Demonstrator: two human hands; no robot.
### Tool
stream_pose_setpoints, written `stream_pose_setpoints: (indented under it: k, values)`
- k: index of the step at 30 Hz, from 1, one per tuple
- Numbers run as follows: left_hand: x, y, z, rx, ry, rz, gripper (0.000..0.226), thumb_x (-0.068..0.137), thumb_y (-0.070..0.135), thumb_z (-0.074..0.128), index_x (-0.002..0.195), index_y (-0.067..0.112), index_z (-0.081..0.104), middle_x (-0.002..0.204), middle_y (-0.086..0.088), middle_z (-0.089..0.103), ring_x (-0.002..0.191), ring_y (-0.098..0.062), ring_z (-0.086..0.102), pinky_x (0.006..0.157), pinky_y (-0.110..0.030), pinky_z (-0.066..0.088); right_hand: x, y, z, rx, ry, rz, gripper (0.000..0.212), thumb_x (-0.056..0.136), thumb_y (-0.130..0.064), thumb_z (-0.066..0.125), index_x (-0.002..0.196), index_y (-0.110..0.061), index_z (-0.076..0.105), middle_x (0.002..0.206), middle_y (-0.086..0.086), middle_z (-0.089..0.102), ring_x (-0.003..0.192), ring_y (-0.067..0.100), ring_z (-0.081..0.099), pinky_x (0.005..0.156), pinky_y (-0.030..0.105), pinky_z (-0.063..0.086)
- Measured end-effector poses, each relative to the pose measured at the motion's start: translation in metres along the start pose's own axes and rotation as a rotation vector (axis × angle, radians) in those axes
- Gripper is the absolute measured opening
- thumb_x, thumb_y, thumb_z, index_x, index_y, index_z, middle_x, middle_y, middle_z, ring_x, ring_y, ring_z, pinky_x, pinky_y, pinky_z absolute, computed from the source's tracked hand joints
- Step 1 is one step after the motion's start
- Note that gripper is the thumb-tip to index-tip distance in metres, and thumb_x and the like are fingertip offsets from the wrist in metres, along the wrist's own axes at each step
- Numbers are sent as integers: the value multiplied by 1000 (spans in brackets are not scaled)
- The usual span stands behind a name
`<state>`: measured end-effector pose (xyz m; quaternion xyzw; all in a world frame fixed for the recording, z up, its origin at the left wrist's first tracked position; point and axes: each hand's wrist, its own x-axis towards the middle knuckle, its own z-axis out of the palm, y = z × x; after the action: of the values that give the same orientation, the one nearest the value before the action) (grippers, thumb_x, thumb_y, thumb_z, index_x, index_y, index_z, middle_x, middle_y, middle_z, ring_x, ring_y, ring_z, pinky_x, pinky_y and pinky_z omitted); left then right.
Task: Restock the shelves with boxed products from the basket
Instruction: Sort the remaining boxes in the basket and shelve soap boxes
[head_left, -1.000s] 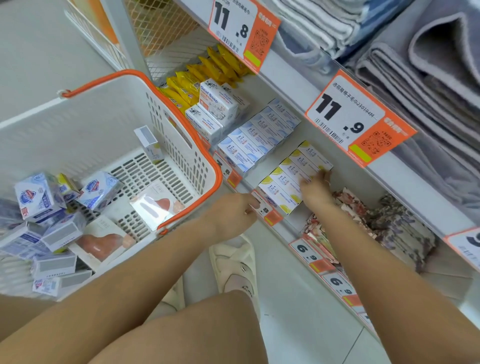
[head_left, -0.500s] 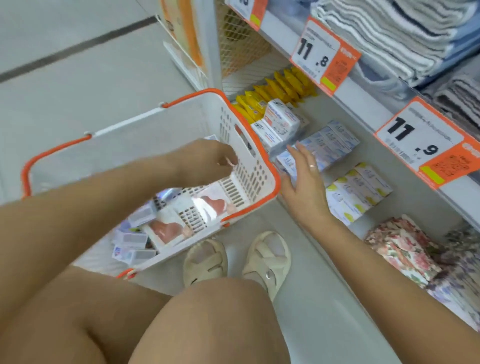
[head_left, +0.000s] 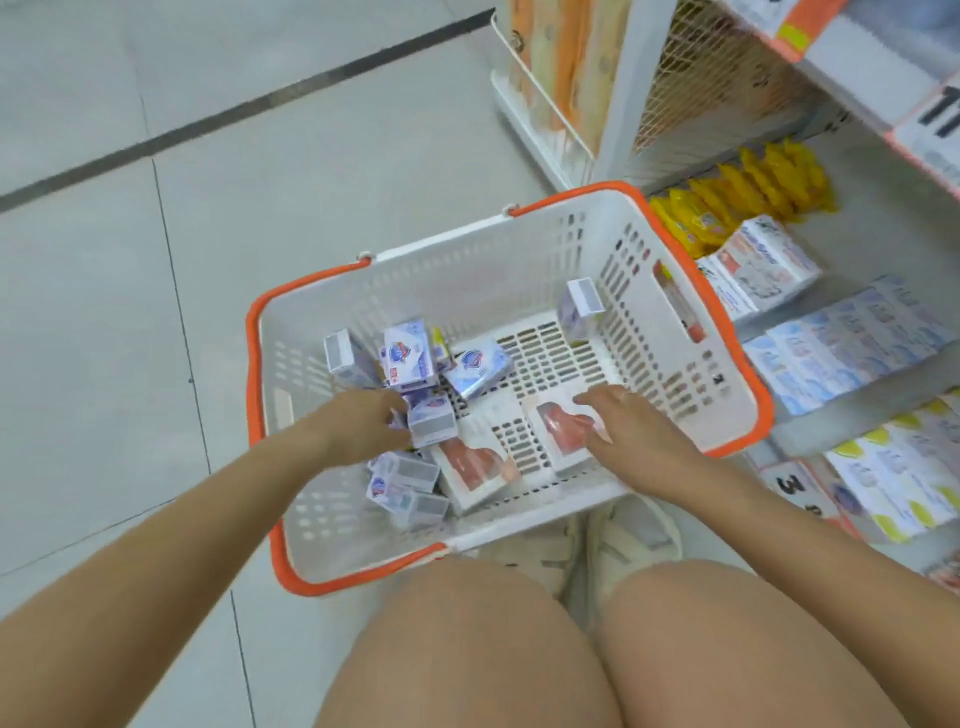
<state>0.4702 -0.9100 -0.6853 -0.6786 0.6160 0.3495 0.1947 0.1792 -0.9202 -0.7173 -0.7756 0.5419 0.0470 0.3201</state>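
Observation:
A white basket with an orange rim (head_left: 737, 364) stands on the floor in front of my knees. Several small blue-and-white soap boxes (head_left: 410, 353) lie piled in its left half, and one more leans on the far right wall. Two flat white boxes with a pink picture (head_left: 475, 467) lie on its bottom. My left hand (head_left: 363, 423) reaches into the pile, its fingers curled at the side of a small white box (head_left: 434, 428). My right hand (head_left: 631, 423) lies with straight fingers on the right flat box (head_left: 558, 431).
The low shelf (head_left: 883, 244) runs along the right, holding yellow packets (head_left: 737, 200), white boxes (head_left: 761, 262), a row of pale blue boxes (head_left: 841, 348) and yellow-marked boxes (head_left: 893, 483). A wire rack (head_left: 545, 93) stands behind the basket. Tiled floor lies to the left.
My right hand left the shelf boxes and came down into the basket onto the flat box. My left hand dropped from above the basket into the soap pile. My view swung left.

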Motion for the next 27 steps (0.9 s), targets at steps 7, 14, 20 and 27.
stream_pose_setpoints:
  k: [7, 14, 20, 27]
  values:
    - [23, -25, 86, 194, -82, 3, 85, 77, 32, 71, 145, 16, 24, 144, -11, 32, 130, -30, 37, 102, -40, 41, 40, -16, 22, -38, -168, -21, 48, 97, -31, 47, 143, -23, 37, 144, 4, 40, 124, 20, 46, 94, 30, 39]
    - [31, -30, 120, 517, 148, 92, 81, 83, 25, 61, 147, 16, 12, 150, -12, 20, 140, -31, 19, 110, -41, 26, 93, -61, 53, -247, -206, -203, 62, 92, -33, 54, 146, -22, 26, 148, 7, 35, 130, 25, 40, 94, 44, 46]
    - [32, -31, 118, 448, 158, 125, 71, 87, 19, 54, 148, 13, 17, 150, -10, 24, 139, -30, 21, 111, -38, 27, 121, -88, 79, -565, -145, -355, 66, 91, -30, 57, 145, -18, 22, 140, 9, 41, 124, 26, 43, 82, 37, 45]
    - [38, -28, 103, 506, 149, 163, 57, 90, 8, 52, 140, 11, 25, 139, -8, 37, 126, -25, 39, 93, -34, 42, 133, -89, 93, -679, -83, -457, 67, 81, -15, 67, 137, -11, 31, 126, 6, 52, 111, 24, 53, 73, 31, 41]
